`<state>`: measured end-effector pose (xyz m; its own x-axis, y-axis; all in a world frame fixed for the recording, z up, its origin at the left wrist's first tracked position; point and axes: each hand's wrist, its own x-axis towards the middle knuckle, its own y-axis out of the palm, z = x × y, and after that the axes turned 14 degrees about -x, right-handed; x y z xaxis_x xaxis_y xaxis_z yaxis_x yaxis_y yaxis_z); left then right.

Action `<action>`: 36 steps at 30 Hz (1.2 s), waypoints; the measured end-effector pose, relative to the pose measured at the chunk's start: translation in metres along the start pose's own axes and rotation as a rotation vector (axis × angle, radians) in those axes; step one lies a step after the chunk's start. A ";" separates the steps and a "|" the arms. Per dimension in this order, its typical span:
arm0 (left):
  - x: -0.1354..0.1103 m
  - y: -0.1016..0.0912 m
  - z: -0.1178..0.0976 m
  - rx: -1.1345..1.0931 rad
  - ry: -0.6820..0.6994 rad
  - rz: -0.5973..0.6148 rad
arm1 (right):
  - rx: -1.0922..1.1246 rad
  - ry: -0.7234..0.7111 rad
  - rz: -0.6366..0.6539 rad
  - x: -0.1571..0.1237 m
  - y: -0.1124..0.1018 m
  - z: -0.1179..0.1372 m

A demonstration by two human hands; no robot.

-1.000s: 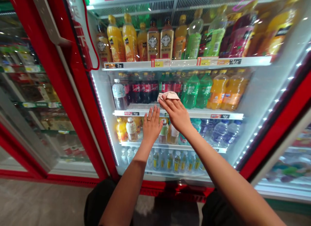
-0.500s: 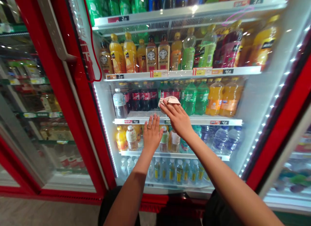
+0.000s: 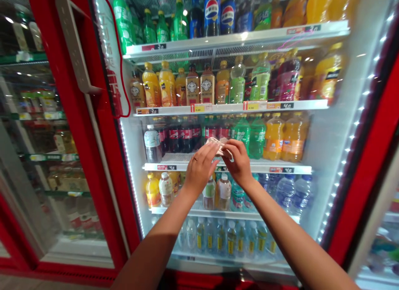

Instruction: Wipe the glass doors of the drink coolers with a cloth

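A small pale pinkish cloth is between my two hands, in front of the drinks cooler's glass. My right hand has bent fingers pinching its right side. From the left, my left hand, with a ring on one finger, holds the cloth with its fingertips; the fingers partly cover it. Behind the hands is a white shelf edge with price tags. Cola bottles and green bottles stand on that shelf, near the cloth.
The cooler has a red frame and a pale handle at left. Bottles fill several shelves, including yellow juice bottles and water bottles. Another glass-fronted cooler stands to the left.
My right hand has drawn down from the glass with the cloth, and its fingers have curled. My left hand has come over to take hold of the cloth. The view has tilted up slightly.
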<state>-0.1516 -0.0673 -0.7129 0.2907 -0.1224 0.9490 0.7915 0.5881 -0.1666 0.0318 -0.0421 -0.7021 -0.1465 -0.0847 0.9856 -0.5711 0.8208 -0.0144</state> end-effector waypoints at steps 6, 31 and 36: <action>0.023 0.009 0.011 -0.023 -0.078 0.087 | -0.005 -0.012 0.114 -0.008 -0.006 -0.003; 0.019 0.035 0.023 0.104 0.013 0.002 | -0.317 -0.040 0.364 -0.061 -0.068 -0.014; 0.016 0.044 0.020 0.112 0.066 0.096 | -0.306 -0.049 0.399 -0.062 -0.067 -0.014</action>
<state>-0.1228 -0.0277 -0.6994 0.4002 -0.1114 0.9097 0.6942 0.6848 -0.2216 0.0908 -0.0836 -0.7599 -0.3468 0.2494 0.9041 -0.2011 0.9218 -0.3315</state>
